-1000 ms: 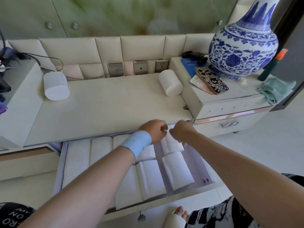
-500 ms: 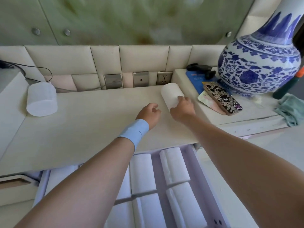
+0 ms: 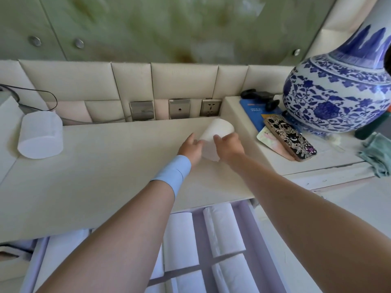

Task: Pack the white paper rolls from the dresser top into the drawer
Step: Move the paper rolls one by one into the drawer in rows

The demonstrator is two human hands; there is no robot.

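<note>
A white paper roll (image 3: 218,132) lies tilted at the right end of the cream dresser top (image 3: 95,172), against the raised side cabinet. My left hand (image 3: 191,148) grips its left side and my right hand (image 3: 229,144) grips its right side. A second white paper roll (image 3: 40,135) lies at the far left of the dresser top. Below, the open drawer (image 3: 251,235) holds several white rolls (image 3: 224,229) laid in rows; my forearms hide part of it.
A large blue-and-white vase (image 3: 338,92) stands on the raised cabinet at right, with a patterned phone (image 3: 289,138), a blue booklet (image 3: 254,111) and a teal cloth (image 3: 378,153) near it. Wall sockets (image 3: 210,106) and a black cable (image 3: 42,96) line the padded back.
Both hands rose from the drawer to the dresser top and closed around the right-hand roll, which is now tilted between them. The camera moved closer.
</note>
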